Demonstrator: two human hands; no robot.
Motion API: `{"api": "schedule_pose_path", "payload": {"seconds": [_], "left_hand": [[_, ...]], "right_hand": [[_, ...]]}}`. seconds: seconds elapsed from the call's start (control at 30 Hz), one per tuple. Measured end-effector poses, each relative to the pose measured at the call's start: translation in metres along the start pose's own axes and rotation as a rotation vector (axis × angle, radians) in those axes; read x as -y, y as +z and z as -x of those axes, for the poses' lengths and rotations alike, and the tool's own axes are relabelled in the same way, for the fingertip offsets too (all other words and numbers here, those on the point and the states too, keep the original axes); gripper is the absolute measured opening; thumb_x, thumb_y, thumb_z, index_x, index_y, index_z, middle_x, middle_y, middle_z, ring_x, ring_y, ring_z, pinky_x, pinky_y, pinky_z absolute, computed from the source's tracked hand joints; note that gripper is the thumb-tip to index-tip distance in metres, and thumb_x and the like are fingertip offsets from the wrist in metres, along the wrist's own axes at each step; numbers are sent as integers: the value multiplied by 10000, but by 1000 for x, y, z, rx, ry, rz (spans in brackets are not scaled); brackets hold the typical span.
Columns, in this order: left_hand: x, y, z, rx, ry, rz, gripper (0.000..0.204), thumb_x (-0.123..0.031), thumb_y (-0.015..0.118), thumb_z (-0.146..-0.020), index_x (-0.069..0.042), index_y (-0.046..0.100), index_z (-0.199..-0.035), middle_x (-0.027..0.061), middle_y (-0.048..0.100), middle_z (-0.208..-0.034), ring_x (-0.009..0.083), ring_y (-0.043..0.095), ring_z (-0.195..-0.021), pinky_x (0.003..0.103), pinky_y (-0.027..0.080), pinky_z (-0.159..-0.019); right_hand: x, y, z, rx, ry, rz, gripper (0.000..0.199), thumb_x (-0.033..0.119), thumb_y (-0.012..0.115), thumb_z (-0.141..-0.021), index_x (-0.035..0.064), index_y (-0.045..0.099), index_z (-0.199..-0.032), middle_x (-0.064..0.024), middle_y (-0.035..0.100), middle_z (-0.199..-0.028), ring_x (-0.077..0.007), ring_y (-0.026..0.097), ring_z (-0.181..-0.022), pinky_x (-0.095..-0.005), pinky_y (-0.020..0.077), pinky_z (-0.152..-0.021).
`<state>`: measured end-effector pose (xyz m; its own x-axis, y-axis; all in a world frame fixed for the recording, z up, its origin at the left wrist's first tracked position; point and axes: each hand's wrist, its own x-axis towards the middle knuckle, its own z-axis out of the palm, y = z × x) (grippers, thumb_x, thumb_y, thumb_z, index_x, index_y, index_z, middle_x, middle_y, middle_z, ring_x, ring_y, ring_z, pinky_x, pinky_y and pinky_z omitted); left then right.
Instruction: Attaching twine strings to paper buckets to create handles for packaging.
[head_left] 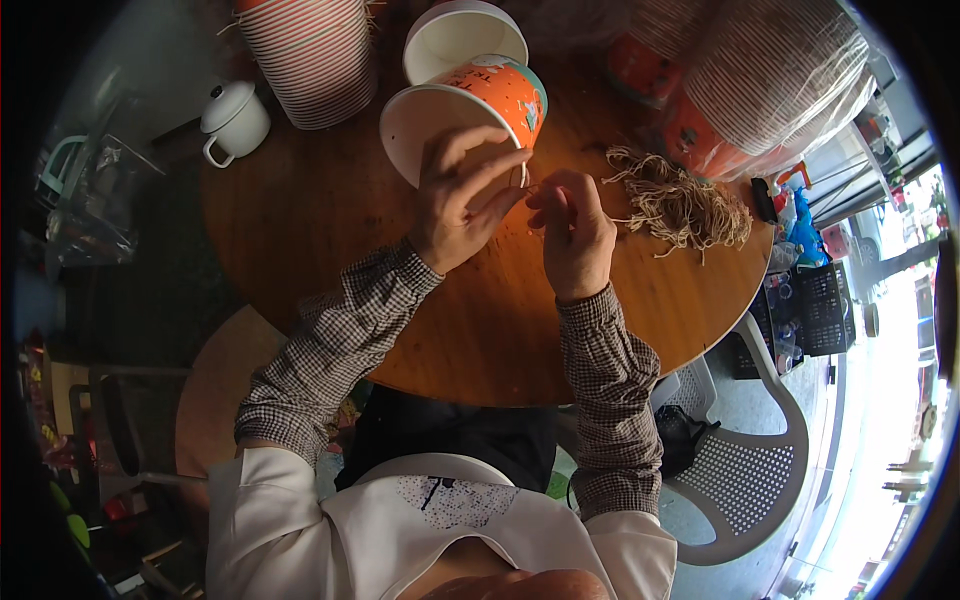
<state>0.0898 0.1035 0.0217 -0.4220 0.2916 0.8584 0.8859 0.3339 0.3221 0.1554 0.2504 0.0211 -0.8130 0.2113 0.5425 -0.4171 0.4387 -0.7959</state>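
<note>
An orange paper bucket (508, 98) with a teal base lies on its side, its white mouth toward me. My left hand (462, 200) is at the bucket's near rim, with thumb and fingers closing on the edge and the upper fingers bent over the opening. Just right of that rim, my right hand (578, 232) is closed in a pinch by the left fingertips. What sits between its fingers is too small to make out. Right of it lies a loose bundle of tan cords (690, 205). Behind the orange bucket is another bucket (465, 38), its white inside showing.
A tall stack of nested buckets (312, 62) stands at the far left of the round wooden table (470, 335), beside a white lidded mug (236, 122). Plastic-wrapped bucket stacks (770, 85) fill the far right. A grey chair (745, 490) and a black crate (822, 310) are beyond the right edge.
</note>
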Motion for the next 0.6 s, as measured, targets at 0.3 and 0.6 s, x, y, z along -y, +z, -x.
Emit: {"api": "schedule_pose_path", "payload": {"seconds": [0.3,0.6], "left_hand": [[15,7,-9,161,268,-212,101,-167,700,-774,-153,685,-873,-62,541,-1335,195,372,-1357,461,306,-1060],[27,17,-36,227,401,-237,50,-166,625,-833,-128,594,-847,-6,584,-1276,178,422,-1335,475,265,-1091]], "right_hand": [[-1,-2,-3,-17,-211,209,126,40,553,-932,21,538,-1055,-64,654,-770,-90,622,-653,-221,490,-582],[5,-13,-1,-269,-106,-180,216,-48,512,-865,17,469,-1066,23,502,-659,-19,381,-531,-204,283,-464]]}}
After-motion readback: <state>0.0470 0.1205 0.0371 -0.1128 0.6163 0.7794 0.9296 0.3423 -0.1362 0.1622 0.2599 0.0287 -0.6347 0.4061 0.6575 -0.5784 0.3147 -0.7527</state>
